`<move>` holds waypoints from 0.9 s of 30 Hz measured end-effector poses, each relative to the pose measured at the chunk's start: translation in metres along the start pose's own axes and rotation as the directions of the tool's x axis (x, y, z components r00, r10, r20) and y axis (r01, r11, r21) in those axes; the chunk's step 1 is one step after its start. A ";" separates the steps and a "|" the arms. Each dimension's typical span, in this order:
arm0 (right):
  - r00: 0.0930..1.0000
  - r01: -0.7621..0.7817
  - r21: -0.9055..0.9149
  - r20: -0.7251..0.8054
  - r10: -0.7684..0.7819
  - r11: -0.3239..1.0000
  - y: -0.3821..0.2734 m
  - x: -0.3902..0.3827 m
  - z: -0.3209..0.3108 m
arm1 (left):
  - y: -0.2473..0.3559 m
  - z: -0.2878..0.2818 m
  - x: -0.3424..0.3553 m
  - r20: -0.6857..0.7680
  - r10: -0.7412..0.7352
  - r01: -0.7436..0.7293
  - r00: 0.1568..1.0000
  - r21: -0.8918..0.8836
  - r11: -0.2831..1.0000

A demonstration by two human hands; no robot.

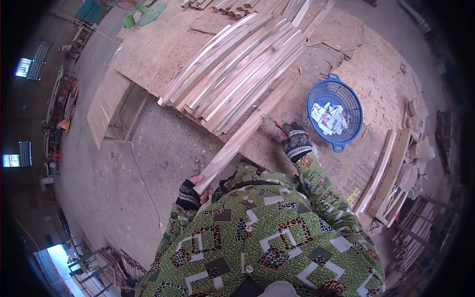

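Left of the blue plastic basket [341,94], the left hand [190,193] pinches 1 wooden slat [236,138], also left of it, by the end; the right hand [295,141] is just beside the basket, its grip I cannot tell.

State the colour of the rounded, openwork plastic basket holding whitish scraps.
The plastic basket is blue; it shows best in the head view, the only one.

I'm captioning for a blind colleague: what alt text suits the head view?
A gloved left hand grips one end of a long wooden strip; the right hand is near a blue basket of pale scraps. Stacked strips lie ahead.
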State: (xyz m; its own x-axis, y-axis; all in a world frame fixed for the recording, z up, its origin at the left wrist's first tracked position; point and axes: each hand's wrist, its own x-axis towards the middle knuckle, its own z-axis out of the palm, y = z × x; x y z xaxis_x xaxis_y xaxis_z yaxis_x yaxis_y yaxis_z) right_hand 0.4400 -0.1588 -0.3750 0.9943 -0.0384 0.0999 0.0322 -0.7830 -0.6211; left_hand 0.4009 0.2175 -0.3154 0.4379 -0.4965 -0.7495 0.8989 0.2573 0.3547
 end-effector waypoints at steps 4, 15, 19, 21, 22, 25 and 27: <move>0.990 0.012 -0.098 0.140 0.002 0.995 -0.007 0.006 -0.019 | -0.001 0.002 -0.001 -0.047 0.083 -0.077 0.995 0.124 0.989; 0.990 0.048 -0.106 0.139 -0.033 0.993 -0.006 -0.006 -0.004 | -0.003 0.008 -0.001 -0.056 0.076 -0.070 0.996 0.101 0.992; 0.992 0.084 -0.091 0.100 -0.075 0.992 0.012 0.002 0.002 | -0.003 0.008 0.000 -0.036 0.065 -0.062 0.997 0.084 0.995; 0.989 0.074 -0.087 0.131 -0.062 0.993 0.011 0.007 -0.002 | -0.004 0.006 0.000 -0.036 0.066 -0.063 0.997 0.082 0.995; 0.989 0.065 -0.123 0.143 -0.047 0.990 0.011 0.008 -0.003 | -0.004 0.006 0.000 -0.033 0.067 -0.064 0.997 0.081 0.995; 0.993 0.035 -0.129 0.112 -0.020 0.991 0.020 0.014 0.000 | -0.005 0.006 0.000 -0.031 0.070 -0.067 0.997 0.082 0.994; 0.991 0.009 -0.084 0.137 0.003 0.996 0.026 0.016 -0.001 | -0.005 0.009 0.000 -0.040 0.075 -0.071 0.996 0.091 0.993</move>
State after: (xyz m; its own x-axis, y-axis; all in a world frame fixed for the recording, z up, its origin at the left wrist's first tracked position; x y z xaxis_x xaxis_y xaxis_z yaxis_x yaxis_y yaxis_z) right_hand 0.4562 -0.1804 -0.3888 0.9989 0.0450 -0.0090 0.0325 -0.8326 -0.5529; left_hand 0.3965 0.2089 -0.3126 0.5030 -0.4422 -0.7426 0.8633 0.2152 0.4566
